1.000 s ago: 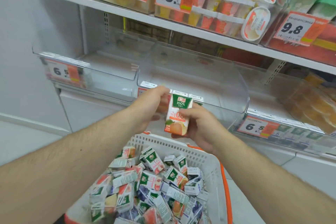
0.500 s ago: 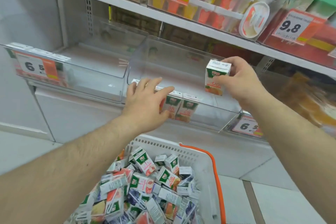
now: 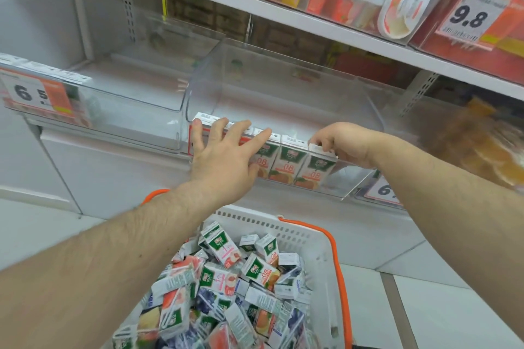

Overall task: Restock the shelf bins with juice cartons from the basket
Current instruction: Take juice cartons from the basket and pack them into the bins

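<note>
A: Where are the hands?

B: Left hand [image 3: 224, 156] is spread flat, fingers straight, against the front of the clear bin [image 3: 283, 88], over the first cartons of the row [image 3: 286, 161]. Right hand [image 3: 344, 143] reaches into the bin, fingers curled over the top of the end carton [image 3: 316, 166].

A: And that carton?

B: Upright at the right end of the row, touching its neighbour, right behind the bin's front wall.

A: The rest?

B: Piled loose in the white basket [image 3: 317, 238] with the orange handle [image 3: 338, 272], below the arms.
</note>
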Tool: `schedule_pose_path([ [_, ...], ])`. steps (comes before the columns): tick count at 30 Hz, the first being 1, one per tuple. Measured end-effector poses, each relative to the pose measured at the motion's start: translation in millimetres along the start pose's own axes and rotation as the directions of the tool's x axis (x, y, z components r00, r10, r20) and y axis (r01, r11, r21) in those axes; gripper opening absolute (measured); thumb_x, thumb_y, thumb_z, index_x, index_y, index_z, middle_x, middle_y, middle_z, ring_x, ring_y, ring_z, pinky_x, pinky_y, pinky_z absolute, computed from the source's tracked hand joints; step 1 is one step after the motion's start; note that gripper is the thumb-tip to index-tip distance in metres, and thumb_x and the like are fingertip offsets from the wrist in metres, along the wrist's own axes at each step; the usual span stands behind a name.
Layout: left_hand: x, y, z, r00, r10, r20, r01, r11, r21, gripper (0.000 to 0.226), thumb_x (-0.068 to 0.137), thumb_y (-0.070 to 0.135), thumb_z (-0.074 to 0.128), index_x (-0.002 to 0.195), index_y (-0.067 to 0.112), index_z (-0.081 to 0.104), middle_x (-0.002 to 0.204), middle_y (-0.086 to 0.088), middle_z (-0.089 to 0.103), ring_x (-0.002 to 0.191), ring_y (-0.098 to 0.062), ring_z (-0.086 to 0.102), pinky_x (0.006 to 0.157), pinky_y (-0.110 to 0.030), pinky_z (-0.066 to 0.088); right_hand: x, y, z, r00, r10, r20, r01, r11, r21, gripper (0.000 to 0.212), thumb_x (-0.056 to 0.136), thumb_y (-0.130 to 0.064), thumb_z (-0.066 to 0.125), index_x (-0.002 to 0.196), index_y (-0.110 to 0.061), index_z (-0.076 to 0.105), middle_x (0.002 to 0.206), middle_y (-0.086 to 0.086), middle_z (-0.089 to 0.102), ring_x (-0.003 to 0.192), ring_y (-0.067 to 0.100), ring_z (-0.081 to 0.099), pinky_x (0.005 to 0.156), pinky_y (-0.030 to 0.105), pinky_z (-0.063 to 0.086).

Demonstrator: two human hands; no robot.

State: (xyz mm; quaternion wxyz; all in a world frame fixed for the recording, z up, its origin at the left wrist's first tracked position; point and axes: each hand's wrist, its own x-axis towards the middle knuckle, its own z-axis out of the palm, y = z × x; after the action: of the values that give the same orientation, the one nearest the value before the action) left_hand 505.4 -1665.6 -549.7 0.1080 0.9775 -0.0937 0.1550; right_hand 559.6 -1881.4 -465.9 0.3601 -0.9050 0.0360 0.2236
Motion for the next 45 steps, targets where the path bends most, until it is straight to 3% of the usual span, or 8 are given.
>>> schedule_pose_path([
  [8,-1,3,-4,0.999,0.019,0.029,-0.020,1.000,0.018,0.069,0.096,0.042,0.046,0.152,0.046,0.006,0.161,0.000,-0.013,0.147,-0.034,-0.014,0.112,-0.059,-0.016,2,-11,17,1.000,-0.004,-0.017,0.000,0.977,-0.215,0.031,0.099,-0.039,0.043,0.108,-0.019,0.066,0.112,0.010,0.072,0.098,0.028,0.070,0.098,0.049,0.051],
  [11,-14,2,-3,0.961,0.189,-0.200,-0.201,0.979,-0.043,0.072,0.084,0.028,0.055,0.149,0.036,0.027,0.161,-0.007,-0.004,0.147,-0.034,-0.008,0.116,-0.054,-0.008,-1,-9,25,0.957,-0.193,-0.218,0.073,0.884,-0.462,0.051,0.095,-0.061,0.040,0.117,-0.024,0.066,0.128,0.007,0.063,0.118,0.030,0.058,0.099,0.038,0.044],
  [13,-26,-1,5,0.901,0.301,-0.311,-0.333,0.941,-0.055,0.067,0.073,0.023,0.057,0.138,0.027,0.041,0.155,-0.011,0.017,0.143,-0.033,0.010,0.116,-0.052,0.004,-7,0,34,0.740,-0.539,-0.402,0.204,0.750,-0.629,0.053,0.089,-0.058,0.039,0.098,-0.016,0.069,0.104,0.009,0.068,0.103,0.032,0.060,0.085,0.037,0.046],
  [16,-46,-10,14,0.955,0.295,-0.034,-0.296,0.954,-0.051,0.065,0.076,0.025,0.061,0.139,0.023,0.043,0.153,-0.009,0.023,0.140,-0.027,0.014,0.114,-0.046,0.010,-30,15,68,0.436,-0.809,-0.394,0.443,0.574,-0.689,0.041,0.086,-0.042,0.042,0.078,-0.009,0.066,0.077,0.008,0.066,0.078,0.032,0.059,0.070,0.038,0.046],
  [24,-117,-36,108,0.805,-0.062,0.590,0.087,0.996,-0.014,0.056,0.086,0.033,0.058,0.139,0.021,0.042,0.144,-0.009,0.040,0.133,-0.028,0.035,0.107,-0.048,0.032,-10,129,171,0.988,-0.130,0.086,0.154,0.729,-0.667,0.036,0.089,-0.037,0.057,0.120,-0.021,0.060,0.120,0.004,0.060,0.106,0.025,0.058,0.086,0.035,0.050],
  [32,-154,-66,172,0.592,-0.267,0.761,0.349,0.936,0.057,0.082,0.077,0.050,0.065,0.146,0.031,0.026,0.150,-0.008,0.029,0.133,-0.042,0.033,0.103,-0.060,0.040,26,219,231,0.945,0.326,0.020,-0.238,0.728,-0.643,0.092,0.072,-0.071,0.062,0.151,-0.044,0.022,0.153,0.015,0.021,0.124,0.040,0.049,0.097,0.045,0.050],
  [38,-160,-63,191,0.665,-0.363,0.653,0.401,0.911,0.098,0.048,0.083,0.026,0.070,0.122,0.034,0.043,0.136,-0.004,0.034,0.124,-0.035,0.035,0.089,-0.055,0.051,25,232,246,0.967,0.194,-0.165,-0.254,0.759,-0.599,0.038,0.088,-0.046,0.056,0.119,-0.025,0.058,0.115,0.006,0.053,0.091,0.026,0.064,0.077,0.035,0.055],
  [45,-153,-79,166,0.762,-0.310,0.569,0.489,0.851,-0.191,0.024,0.094,0.015,0.060,0.098,0.032,0.044,0.099,0.006,0.051,0.060,-0.006,0.057,0.054,-0.023,0.046,3,186,184,0.973,0.228,0.042,-0.200,0.919,-0.340,0.022,0.088,-0.027,0.054,0.076,-0.011,0.064,0.075,0.004,0.063,0.066,0.018,0.061,0.057,0.026,0.048],
])
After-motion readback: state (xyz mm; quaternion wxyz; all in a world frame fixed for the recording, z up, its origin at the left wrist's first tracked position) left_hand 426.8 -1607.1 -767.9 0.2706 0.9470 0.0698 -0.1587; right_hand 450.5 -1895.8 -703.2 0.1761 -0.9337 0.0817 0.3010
